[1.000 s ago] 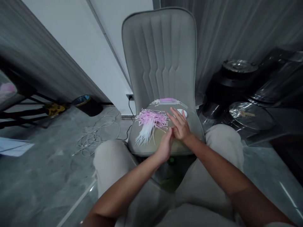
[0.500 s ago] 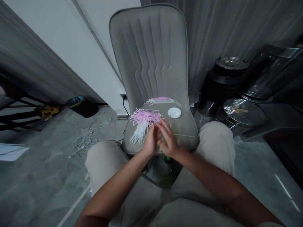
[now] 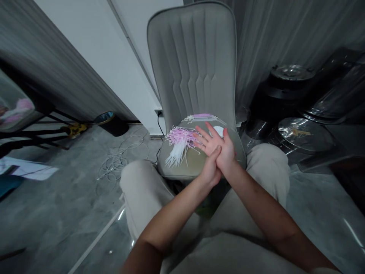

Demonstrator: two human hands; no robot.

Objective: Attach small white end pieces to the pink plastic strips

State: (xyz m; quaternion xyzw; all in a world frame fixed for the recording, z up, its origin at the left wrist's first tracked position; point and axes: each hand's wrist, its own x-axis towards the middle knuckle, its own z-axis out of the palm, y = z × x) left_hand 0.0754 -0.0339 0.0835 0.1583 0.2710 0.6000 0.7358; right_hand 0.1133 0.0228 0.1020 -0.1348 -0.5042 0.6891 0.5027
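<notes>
My left hand (image 3: 210,169) is closed around the heel of my right hand (image 3: 225,152), its thumb pressed on the palm. The right hand is turned palm up with fingers spread, holding nothing. Both are above the front of a grey chair seat (image 3: 194,172). Left of the right fingertips lies a fanned bundle of thin pink and white strips (image 3: 179,142) with small knobbed ends. A smaller row of pink and white strips (image 3: 203,116) sits at the back of the seat. Partly hidden behind the right hand is a white round dish (image 3: 216,131).
My knees flank the chair. Coiled pale cable (image 3: 114,163) lies on the floor at left, near a black bin (image 3: 111,123). On the right stand a black container with a metal lid (image 3: 292,72) and a round clear-covered item (image 3: 295,131).
My hands were together, fingers bent, near the bundle. The right hand has turned palm up and spread, and the left has taken hold of it. The view has shifted left.
</notes>
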